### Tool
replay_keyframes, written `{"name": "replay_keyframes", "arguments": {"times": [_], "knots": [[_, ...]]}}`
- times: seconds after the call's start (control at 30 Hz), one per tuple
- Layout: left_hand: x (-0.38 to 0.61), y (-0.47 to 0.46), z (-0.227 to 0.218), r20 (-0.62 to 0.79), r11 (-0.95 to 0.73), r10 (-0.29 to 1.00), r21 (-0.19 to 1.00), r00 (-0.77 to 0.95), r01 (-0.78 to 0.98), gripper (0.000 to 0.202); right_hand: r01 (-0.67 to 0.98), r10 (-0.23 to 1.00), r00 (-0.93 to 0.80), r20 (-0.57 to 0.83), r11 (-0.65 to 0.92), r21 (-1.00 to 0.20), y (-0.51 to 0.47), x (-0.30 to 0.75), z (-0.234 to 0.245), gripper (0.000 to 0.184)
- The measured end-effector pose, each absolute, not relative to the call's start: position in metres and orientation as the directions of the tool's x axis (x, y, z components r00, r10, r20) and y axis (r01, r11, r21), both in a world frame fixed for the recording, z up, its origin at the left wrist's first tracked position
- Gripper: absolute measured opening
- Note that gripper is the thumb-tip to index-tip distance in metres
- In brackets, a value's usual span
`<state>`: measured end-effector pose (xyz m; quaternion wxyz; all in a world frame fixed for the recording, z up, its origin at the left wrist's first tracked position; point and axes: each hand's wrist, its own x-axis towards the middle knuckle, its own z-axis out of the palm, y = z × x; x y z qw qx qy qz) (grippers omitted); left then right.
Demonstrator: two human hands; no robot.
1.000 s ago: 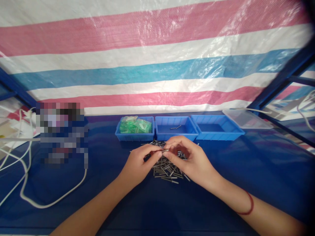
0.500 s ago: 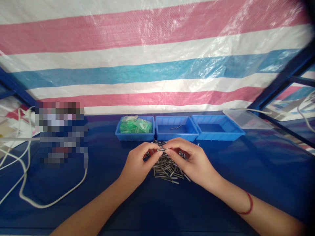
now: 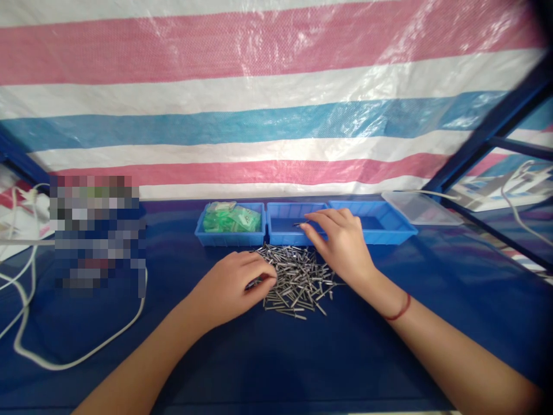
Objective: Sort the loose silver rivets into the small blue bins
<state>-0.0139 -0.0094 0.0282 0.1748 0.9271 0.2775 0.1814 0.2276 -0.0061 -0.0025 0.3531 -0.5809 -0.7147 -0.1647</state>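
Several blind rivets [image 3: 298,276] lie in a loose silvery pile on the blue table. At the pile's left edge is my left hand [image 3: 235,288], its thumb and index fingertips closed together; whatever they hold, if anything, is hidden. My right hand [image 3: 341,242] reaches over the front wall of the middle blue bin [image 3: 285,237], thumb and index finger pinched at a blind rivet [image 3: 299,224]. Rivets inside that bin overlap with the fingertips in view, so they are hard to tell apart.
Left of the middle bin stands a blue bin [image 3: 228,238] with green plastic packets [image 3: 231,219]. A third blue bin [image 3: 389,236] is on the right, beside a clear plastic lid [image 3: 421,208]. White cables [image 3: 82,363] loop over the table's left side. Behind hangs a striped sheet [image 3: 259,127].
My right hand has moved from the pile up and forward to the middle bin. My left hand has parted from it and lowered slightly at the pile's left. The view has shifted a little.
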Motion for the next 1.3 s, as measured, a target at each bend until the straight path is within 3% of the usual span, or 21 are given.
{"name": "replay_keyframes", "arguments": {"times": [0.2,0.47,0.57,0.73,0.87,1.17,1.3], "knots": [[-0.017,-0.015,0.035,0.032,-0.85,0.428,0.352,0.903,0.391,0.009,0.891,0.741,-0.116,0.662,0.372,-0.26,-0.022,0.217,0.002,0.024],[-0.017,-0.016,0.029,-0.038,-0.841,0.463,0.297,0.886,0.452,0.012,0.815,0.726,-0.289,0.624,0.529,-0.237,-0.042,0.197,0.009,0.014],[-0.017,-0.015,0.028,0.01,-0.813,0.506,0.338,0.862,0.474,0.011,0.78,0.74,-0.285,0.61,0.549,-0.301,-0.044,0.192,0.006,0.01],[-0.017,-0.011,0.026,0.228,-0.672,0.719,0.469,0.657,0.573,0.016,0.646,0.823,-0.161,0.544,0.505,-0.573,-0.049,0.179,0.002,0.015],[-0.014,-0.013,0.015,0.321,-0.664,0.74,0.487,0.591,0.568,0.013,0.506,0.864,-0.053,0.5,0.455,-0.733,-0.053,0.172,0.002,0.004],[-0.006,-0.019,0.003,0.375,-0.715,0.697,0.425,0.611,0.555,0.011,0.487,0.864,-0.059,0.5,0.462,-0.741,-0.052,0.175,0.0,0.009],[-0.007,-0.017,0.001,0.374,-0.711,0.699,0.452,0.609,0.538,0.009,0.46,0.859,-0.094,0.504,0.486,-0.743,-0.052,0.175,0.003,0.01]]}}
